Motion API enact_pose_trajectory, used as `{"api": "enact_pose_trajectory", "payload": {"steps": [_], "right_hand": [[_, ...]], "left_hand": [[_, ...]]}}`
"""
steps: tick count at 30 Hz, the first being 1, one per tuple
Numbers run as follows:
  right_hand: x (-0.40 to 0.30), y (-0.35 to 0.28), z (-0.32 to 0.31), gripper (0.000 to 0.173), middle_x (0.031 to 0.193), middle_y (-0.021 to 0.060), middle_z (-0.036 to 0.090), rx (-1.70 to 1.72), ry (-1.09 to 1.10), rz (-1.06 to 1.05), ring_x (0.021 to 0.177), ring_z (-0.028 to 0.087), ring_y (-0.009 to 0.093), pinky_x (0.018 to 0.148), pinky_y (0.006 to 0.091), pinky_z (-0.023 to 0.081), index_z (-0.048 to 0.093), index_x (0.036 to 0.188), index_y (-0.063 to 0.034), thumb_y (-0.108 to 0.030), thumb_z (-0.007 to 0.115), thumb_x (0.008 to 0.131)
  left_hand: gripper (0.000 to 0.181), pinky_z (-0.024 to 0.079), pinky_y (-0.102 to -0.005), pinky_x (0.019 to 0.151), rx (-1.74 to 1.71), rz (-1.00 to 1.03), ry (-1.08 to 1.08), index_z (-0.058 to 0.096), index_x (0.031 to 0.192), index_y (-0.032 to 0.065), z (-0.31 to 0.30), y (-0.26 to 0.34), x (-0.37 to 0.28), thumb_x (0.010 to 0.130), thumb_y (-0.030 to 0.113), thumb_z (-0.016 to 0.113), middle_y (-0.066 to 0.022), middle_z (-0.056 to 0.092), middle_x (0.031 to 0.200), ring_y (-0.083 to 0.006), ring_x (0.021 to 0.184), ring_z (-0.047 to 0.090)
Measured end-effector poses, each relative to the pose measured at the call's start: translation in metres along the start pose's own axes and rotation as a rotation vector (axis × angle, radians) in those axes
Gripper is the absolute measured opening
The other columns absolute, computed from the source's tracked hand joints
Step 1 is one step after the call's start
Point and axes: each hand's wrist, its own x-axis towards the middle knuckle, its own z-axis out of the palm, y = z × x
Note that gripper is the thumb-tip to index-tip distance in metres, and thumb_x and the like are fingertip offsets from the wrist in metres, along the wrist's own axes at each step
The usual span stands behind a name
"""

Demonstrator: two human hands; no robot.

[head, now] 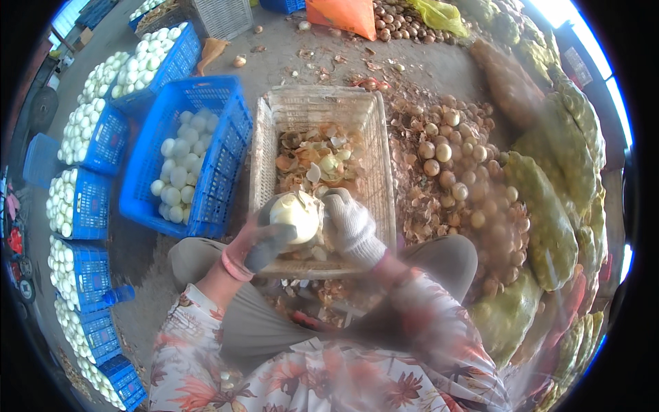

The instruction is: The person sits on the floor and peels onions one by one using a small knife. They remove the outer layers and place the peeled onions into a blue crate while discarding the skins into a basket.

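Note:
Above the near end of a pale plastic crate (388, 206), my left hand (262, 239), in a dark-palmed pink glove, grips a partly peeled white onion (294, 216). My right hand (352, 226), in a white knitted glove, is closed at the onion's right side, by some loose skin; whether it holds a tool or only skin is hidden. Onion skins (309, 149) lie in the crate below. To the left, a blue plastic crate (216, 206) holds peeled onions (180, 165).
Unpeeled onions (448, 154) and loose skins are heaped on the floor at right, beside full mesh sacks (540, 221). Several blue crates (92, 206) of peeled onions line the left. An orange bag (342, 18) stands beyond the pale crate. My bent knees flank its near end.

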Motion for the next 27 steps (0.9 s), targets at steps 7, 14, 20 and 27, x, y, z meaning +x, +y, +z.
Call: {"api": "enact_pose_trajectory", "payload": {"steps": [7, 14, 20, 27], "right_hand": [[0.002, 0.025, -0.008, 0.016, 0.1, 0.019, 0.066, -0.022, -0.047, 0.404, 0.088, 0.07, 0.04, 0.074, 0.0449, 0.056, 0.06, 0.106, -0.0014, -0.016, 0.063, 0.099], [0.011, -0.022, -0.061, 0.013, 0.094, 0.0177, 0.066, 0.451, -0.126, 0.171, 0.083, 0.068, 0.037, 0.069, 0.0421, 0.053, 0.066, 0.11, -0.0053, -0.012, 0.067, 0.098], [0.005, -0.026, -0.07, 0.019, 0.089, 0.0115, 0.067, 0.24, -0.21, -0.109, 0.079, 0.068, 0.036, 0.067, 0.0448, 0.054, 0.068, 0.108, -0.0113, -0.028, 0.069, 0.098], [0.005, -0.024, -0.056, 0.019, 0.084, 0.0124, 0.064, 0.168, -0.238, -0.13, 0.078, 0.068, 0.037, 0.064, 0.0455, 0.054, 0.063, 0.096, -0.0099, -0.028, 0.068, 0.099]], "left_hand": [[0.085, 0.054, -0.0373, 0.104, 0.089, 0.03, -0.035, 0.046, 0.15, 0.0011, 0.004, 0.017, -0.003, 0.073, 0.005, 0.081, -0.0122, 0.064, 0.133, -0.0243, 0.122, 0.064], [0.091, 0.051, -0.0341, 0.105, 0.537, 0.335, 0.078, 0.047, 0.149, 0.0019, -0.02, 0.012, 0.006, 0.069, 0.011, 0.092, -0.0102, 0.06, 0.135, -0.0177, 0.121, 0.06], [0.087, 0.05, -0.0362, 0.104, 1.006, 0.415, 0.135, 0.05, 0.142, 0.0011, -0.016, 0.012, 0.008, 0.067, 0.016, 0.092, -0.016, 0.059, 0.134, -0.0254, 0.123, 0.061], [0.083, 0.05, -0.0352, 0.104, 1.29, 0.439, 0.185, 0.053, 0.138, 0.0, -0.004, 0.009, 0.009, 0.065, 0.011, 0.09, -0.011, 0.06, 0.128, -0.0213, 0.122, 0.06]]}}
